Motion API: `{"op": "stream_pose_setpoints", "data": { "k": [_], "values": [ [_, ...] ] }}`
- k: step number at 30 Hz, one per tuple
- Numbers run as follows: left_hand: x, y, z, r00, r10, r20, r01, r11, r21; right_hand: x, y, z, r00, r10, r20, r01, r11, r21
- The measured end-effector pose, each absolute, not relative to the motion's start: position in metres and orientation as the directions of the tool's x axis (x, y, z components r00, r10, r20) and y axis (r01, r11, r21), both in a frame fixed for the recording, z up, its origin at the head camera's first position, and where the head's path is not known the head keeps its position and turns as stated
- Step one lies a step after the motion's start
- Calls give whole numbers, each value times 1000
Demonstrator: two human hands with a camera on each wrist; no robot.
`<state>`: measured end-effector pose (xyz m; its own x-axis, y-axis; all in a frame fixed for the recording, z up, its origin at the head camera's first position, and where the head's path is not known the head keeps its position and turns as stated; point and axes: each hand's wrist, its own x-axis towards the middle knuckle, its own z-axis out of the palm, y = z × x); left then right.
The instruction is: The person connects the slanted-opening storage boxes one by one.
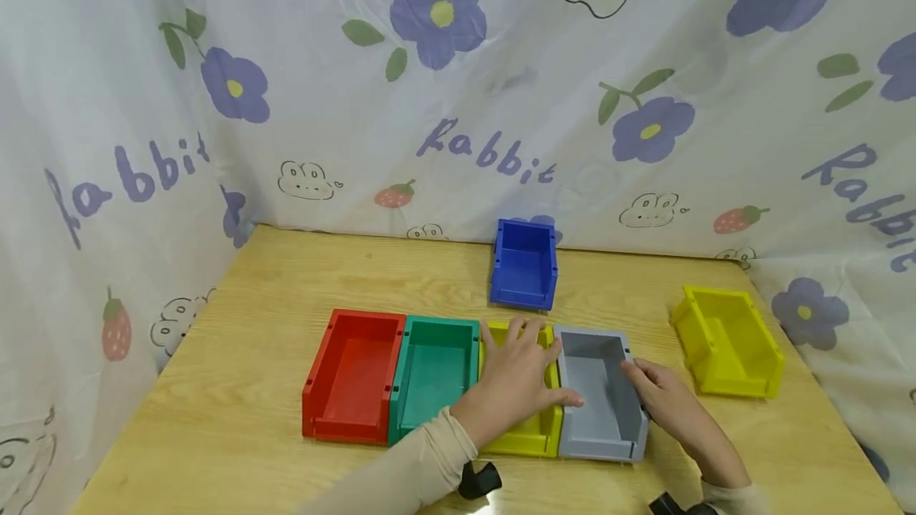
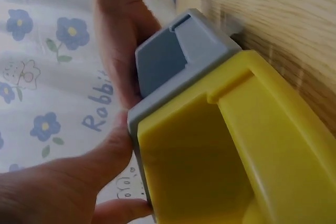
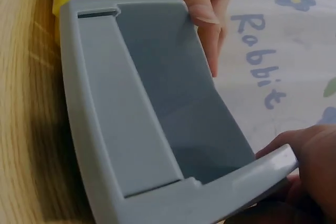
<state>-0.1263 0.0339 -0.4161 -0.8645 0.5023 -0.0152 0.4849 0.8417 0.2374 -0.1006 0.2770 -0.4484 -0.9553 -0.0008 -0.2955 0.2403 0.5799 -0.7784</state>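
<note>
Four open-front plastic bins stand side by side: a red bin (image 1: 354, 376), a green bin (image 1: 436, 372), a yellow bin (image 1: 533, 439) and a grey bin (image 1: 597, 388). My left hand (image 1: 515, 380) spreads over the yellow bin, its fingertips toward the far rim and its thumb reaching over the grey bin. The left wrist view shows that thumb at the rim where the yellow and grey walls meet. At the grey bin's right wall, my right hand (image 1: 665, 400) grips the edge, thumb on top and the other fingers mostly hidden outside.
A blue bin (image 1: 524, 269) stands behind the row, near the back edge of the wooden table (image 1: 215, 420). Another yellow bin (image 1: 730, 340) sits to the right, set at an angle. A white cloth (image 1: 329, 102) printed with flowers and rabbits hangs around the table.
</note>
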Motion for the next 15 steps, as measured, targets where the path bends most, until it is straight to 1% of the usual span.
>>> {"op": "stream_pose_setpoints", "data": {
  "k": [4,8,12,15],
  "values": [
    [-126,33,-420,-871,490,9,480,848,225,-102,276,-454,-958,1,-286,235,575,-784],
    [-126,32,-422,-880,475,5,464,856,226,-107,277,-456,-965,-25,-261,193,605,-773],
    [-124,33,-425,-887,461,8,450,862,233,-107,282,-456,-959,-56,-277,186,612,-768],
    [-120,35,-428,-881,472,9,463,859,218,-104,287,-457,-949,-82,-303,201,582,-788]
  ]
}}
